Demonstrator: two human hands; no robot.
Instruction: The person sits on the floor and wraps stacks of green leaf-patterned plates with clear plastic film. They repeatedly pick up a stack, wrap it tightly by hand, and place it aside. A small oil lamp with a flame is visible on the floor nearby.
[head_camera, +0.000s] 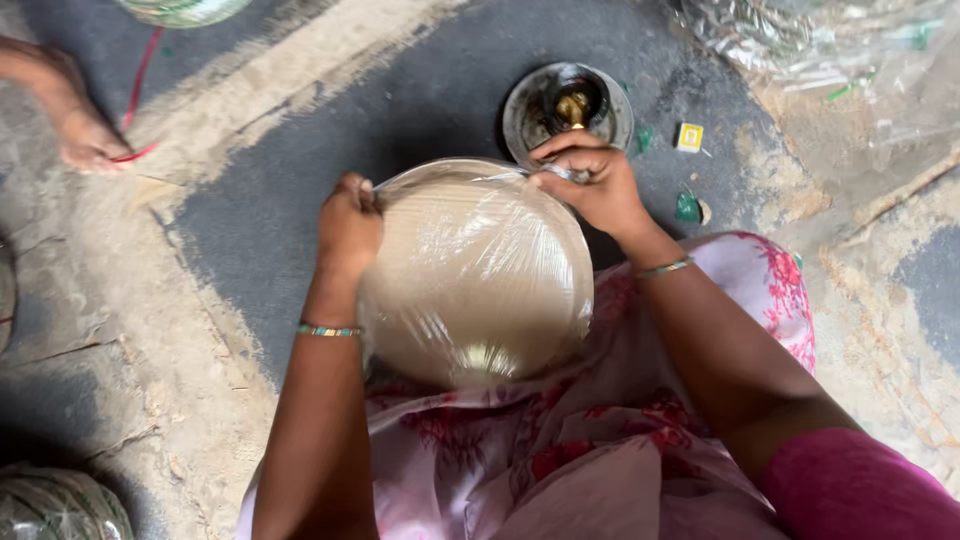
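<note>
1. Round plate (470, 290), wrapped in clear film, is held tilted over the lap, just in front of a metal bowl (567, 108) on the floor (250, 220).
2. L hand (349, 222): closed, film pinched at plate's left rim.
3. R hand (590, 180): closed, film gripped at top rim.
4. Another person's foot (85, 135) is seen far left.

The plate (478, 280) I held looked like matt, pale paper under glossy, wrinkled clear plastic film (470, 200). My left hand (350, 222) and right hand (590, 180) pinched that slick film. The small dish (530, 110) beyond shone like dull metal, with a brassy piece (573, 105) inside. My lap cloth (600, 440) looked smooth and satiny; the floor (200, 300) was rough and gritty.
</note>
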